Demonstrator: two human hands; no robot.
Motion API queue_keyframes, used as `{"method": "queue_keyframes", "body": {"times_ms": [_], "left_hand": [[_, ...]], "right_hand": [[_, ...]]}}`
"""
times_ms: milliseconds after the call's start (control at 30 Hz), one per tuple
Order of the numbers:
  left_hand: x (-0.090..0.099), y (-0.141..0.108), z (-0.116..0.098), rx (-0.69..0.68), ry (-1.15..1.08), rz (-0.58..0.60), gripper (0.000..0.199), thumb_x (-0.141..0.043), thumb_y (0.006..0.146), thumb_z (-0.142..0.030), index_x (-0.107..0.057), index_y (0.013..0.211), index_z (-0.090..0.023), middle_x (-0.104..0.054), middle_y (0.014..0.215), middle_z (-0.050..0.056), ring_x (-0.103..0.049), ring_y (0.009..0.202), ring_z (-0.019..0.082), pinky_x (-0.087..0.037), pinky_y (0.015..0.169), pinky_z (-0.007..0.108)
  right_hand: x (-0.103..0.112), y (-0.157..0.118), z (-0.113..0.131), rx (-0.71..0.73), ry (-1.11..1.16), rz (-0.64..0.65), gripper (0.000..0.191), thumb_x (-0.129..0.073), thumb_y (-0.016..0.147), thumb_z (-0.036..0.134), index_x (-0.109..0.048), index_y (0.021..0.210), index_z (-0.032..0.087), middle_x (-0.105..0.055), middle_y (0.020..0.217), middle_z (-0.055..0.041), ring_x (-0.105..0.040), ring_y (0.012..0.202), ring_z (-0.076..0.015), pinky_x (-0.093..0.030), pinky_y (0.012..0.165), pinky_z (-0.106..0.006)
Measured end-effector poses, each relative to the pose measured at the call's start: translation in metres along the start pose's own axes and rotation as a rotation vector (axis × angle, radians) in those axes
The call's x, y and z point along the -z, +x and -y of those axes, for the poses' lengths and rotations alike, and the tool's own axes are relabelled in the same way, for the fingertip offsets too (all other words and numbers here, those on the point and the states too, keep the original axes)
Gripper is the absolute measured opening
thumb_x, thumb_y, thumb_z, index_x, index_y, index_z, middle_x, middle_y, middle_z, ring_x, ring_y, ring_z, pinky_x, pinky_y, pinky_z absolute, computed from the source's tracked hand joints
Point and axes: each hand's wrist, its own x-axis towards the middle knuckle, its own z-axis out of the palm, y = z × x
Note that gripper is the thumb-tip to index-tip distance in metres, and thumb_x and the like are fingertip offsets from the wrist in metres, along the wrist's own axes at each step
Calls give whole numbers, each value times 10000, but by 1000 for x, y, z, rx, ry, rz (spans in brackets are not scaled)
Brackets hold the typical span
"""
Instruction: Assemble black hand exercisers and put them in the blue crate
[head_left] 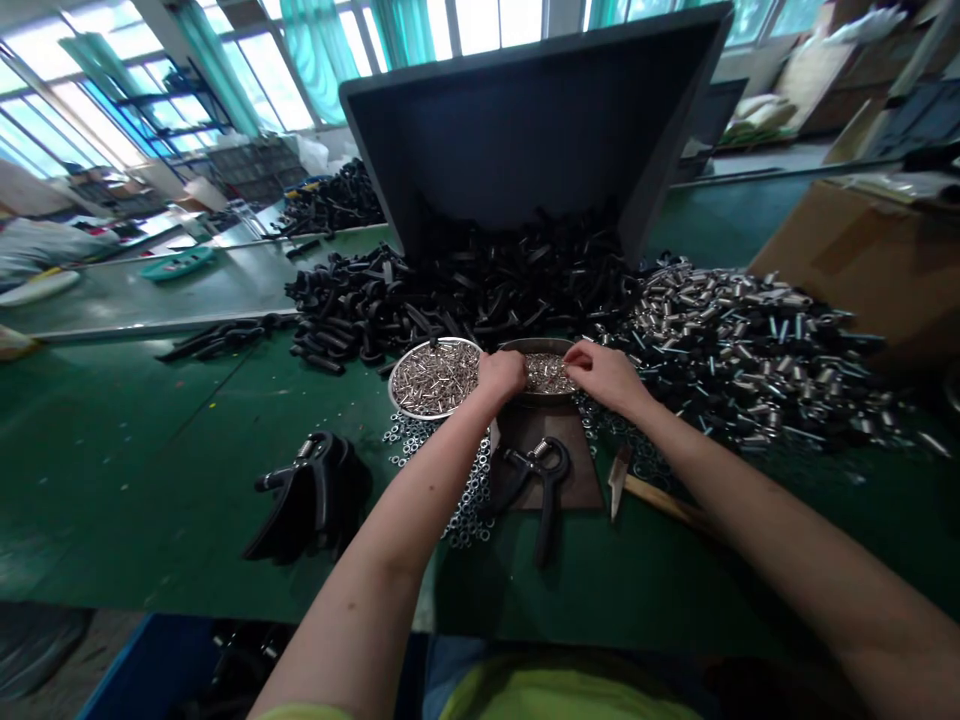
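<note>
My left hand [502, 375] is closed between two dishes of small metal parts; whatever its fingers hold is hidden. Over the right-hand dish [541, 401], my right hand [602, 374] has its fingers pinched together at the small parts, and what they grip is too small to name. The left dish [396, 397] is heaped with silvery pins. Below my hands a black hand gripper [553, 490] with a metal spring rests on a dark square plate [587, 480]. Loose nuts [471, 505] lie between my left forearm and this plate.
Several assembled hand grippers [315, 500] stand at left. A hammer [620, 482] lies beside the plate. Behind the dishes, black handles [517, 280] spill from a tipped grey bin [536, 70]. Springs and bolts [750, 350] are piled at right, near a cardboard box [862, 260].
</note>
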Motion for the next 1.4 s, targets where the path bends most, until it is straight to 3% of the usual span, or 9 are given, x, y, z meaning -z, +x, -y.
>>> {"method": "queue_keyframes", "body": {"times_ms": [100, 200, 267, 400, 633, 833, 1100, 1233, 1400], "left_hand": [[7, -14, 4, 11, -137, -46, 167, -570, 768, -223, -700, 858, -170, -707, 902, 91, -631, 901, 227, -439, 821, 331], [9, -37, 9, 20, -328, -70, 210, -543, 806, -278, -659, 937, -163, -707, 855, 54, -641, 769, 154, -473, 676, 243], [5, -57, 14, 68, -650, -64, 204, -550, 803, -263, -620, 949, -140, -706, 839, 56, -630, 678, 121, -464, 574, 209], [-8, -102, 23, 228, -1321, -7, 137, -551, 785, -164, -570, 915, -126, -706, 874, 79, -596, 575, 82, -431, 470, 174], [-15, -148, 35, 321, -1551, 104, 226, -697, 723, -262, -578, 855, -123, -702, 856, 89, -622, 618, 96, -454, 488, 165], [-14, -154, 36, 226, -1450, 96, 249, -711, 695, -329, -559, 778, -150, -676, 732, 32, -585, 614, 104, -440, 565, 211], [-19, -142, 20, -190, -725, -30, 55, -702, 702, -203, -650, 703, -182, -617, 865, 18, -541, 903, 179, -378, 884, 327], [-29, -137, 13, -209, -552, -15, 34, -692, 722, -199, -659, 727, -199, -614, 907, 18, -518, 946, 193, -363, 906, 343], [-31, -137, 11, -228, -508, 16, 38, -675, 732, -189, -637, 728, -187, -613, 894, 20, -517, 926, 191, -371, 885, 339]], "right_hand": [[4, -24, 5, 54, 267, 15, 163, -533, 786, 249, -637, 894, 185, -711, 850, -25, -639, 797, -164, -456, 736, -272], [-1, -48, 7, 92, 453, 204, 112, -572, 762, 260, -651, 791, 187, -687, 771, -9, -619, 733, -160, -455, 693, -279], [-9, -58, 6, 103, 473, 285, 105, -575, 755, 243, -663, 756, 186, -668, 775, -10, -605, 747, -158, -450, 698, -280], [-28, -62, 2, 145, 484, 299, 84, -596, 736, 212, -670, 742, 173, -640, 811, -21, -592, 770, -151, -444, 713, -279], [-32, -57, 3, 185, 349, 319, 66, -602, 737, 184, -666, 754, 176, -649, 817, -26, -591, 771, -148, -433, 709, -261], [-24, -52, 14, 154, 259, 367, 53, -608, 713, 172, -660, 720, 180, -656, 769, -28, -585, 749, -166, -405, 681, -270], [-24, -32, 20, 106, 302, 598, 54, -616, 646, 136, -616, 690, 168, -616, 611, 21, -560, 586, -125, -401, 536, -221], [-18, -52, 15, 118, 288, 457, 160, -582, 725, 206, -627, 876, 175, -624, 739, -1, -568, 691, -141, -419, 618, -244], [12, -115, -23, 80, 102, 203, 229, -500, 824, 357, -631, 947, 215, -648, 907, -44, -593, 825, -193, -443, 725, -309]]}}
